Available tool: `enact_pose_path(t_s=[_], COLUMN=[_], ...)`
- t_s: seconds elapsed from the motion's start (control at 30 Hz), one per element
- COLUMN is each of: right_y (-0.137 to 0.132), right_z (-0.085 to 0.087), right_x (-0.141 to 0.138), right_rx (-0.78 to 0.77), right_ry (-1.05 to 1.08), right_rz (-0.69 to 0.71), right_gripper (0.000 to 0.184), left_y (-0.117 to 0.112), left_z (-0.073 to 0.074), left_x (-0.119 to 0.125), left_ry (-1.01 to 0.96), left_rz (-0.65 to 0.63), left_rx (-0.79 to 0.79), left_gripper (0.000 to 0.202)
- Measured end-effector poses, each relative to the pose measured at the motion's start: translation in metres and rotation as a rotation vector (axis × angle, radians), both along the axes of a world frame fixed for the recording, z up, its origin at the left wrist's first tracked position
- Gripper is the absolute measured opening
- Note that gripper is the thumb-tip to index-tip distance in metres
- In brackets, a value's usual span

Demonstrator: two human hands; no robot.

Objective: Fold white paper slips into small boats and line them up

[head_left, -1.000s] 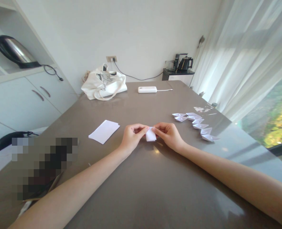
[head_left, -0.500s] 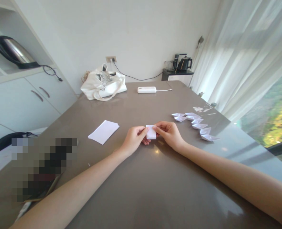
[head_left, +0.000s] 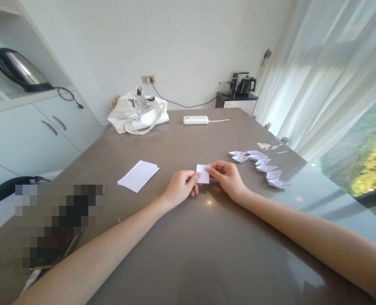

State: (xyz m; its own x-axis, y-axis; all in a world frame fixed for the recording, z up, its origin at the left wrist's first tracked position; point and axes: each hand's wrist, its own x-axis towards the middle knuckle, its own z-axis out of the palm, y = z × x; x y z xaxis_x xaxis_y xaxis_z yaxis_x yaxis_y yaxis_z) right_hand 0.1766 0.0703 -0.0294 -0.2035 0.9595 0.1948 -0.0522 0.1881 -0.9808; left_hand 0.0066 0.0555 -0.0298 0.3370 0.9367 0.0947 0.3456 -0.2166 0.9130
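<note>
Seven finished paper boats (head_left: 260,163) lined near table's right edge; folded paper (head_left: 202,173) (early stage, seemingly) pinched between left hand (head_left: 180,186) and right hand (head_left: 226,176); paper stack (head_left: 138,175) waiting.

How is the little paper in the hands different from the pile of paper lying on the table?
The little paper is small and folded; the pile of paper is bigger and unfolded. The little paper is held up between the left hand and right hand; the pile lies flat on the table, untouched. Both are white.
</note>
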Motion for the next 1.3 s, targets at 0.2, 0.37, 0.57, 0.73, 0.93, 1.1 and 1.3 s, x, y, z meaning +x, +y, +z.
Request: enact_pose_path(t_s=[0.2,0.37,0.57,0.73,0.93,1.1,1.3], right_y=[0.001,0.003,0.000,-0.004,-0.009,-0.009,-0.003], right_z=[-0.001,-0.003,0.000,0.003,0.003,0.004,0.001], right_x=[0.001,0.001,0.000,-0.002,-0.004,-0.004,-0.001], right_rx=[0.004,0.001,0.012,0.042,0.032,0.038,-0.007], right_ry=[0.009,0.014,0.004,-0.025,-0.077,-0.063,0.015], right_rz=[-0.018,-0.045,-0.006,0.108,0.165,0.172,0.065], right_gripper=[0.026,0.027,0.028,0.025,0.027,0.027,0.027], left_y=[-0.001,-0.003,-0.002,-0.001,-0.003,-0.002,-0.001], left_z=[0.001,0.004,0.002,0.001,0.003,0.002,0.001], left_x=[0.000,0.000,-0.001,-0.001,-0.001,-0.001,0.000], left_ry=[0.012,0.069,-0.051,-0.077,-0.021,-0.086,0.049], left_rz=[-0.008,-0.007,-0.029,0.014,0.043,0.052,-0.019], left_rx=[0.013,0.070,-0.037,-0.026,0.067,-0.010,0.050], left_gripper=[0.042,0.041,0.044,0.054,0.052,0.053,0.048])
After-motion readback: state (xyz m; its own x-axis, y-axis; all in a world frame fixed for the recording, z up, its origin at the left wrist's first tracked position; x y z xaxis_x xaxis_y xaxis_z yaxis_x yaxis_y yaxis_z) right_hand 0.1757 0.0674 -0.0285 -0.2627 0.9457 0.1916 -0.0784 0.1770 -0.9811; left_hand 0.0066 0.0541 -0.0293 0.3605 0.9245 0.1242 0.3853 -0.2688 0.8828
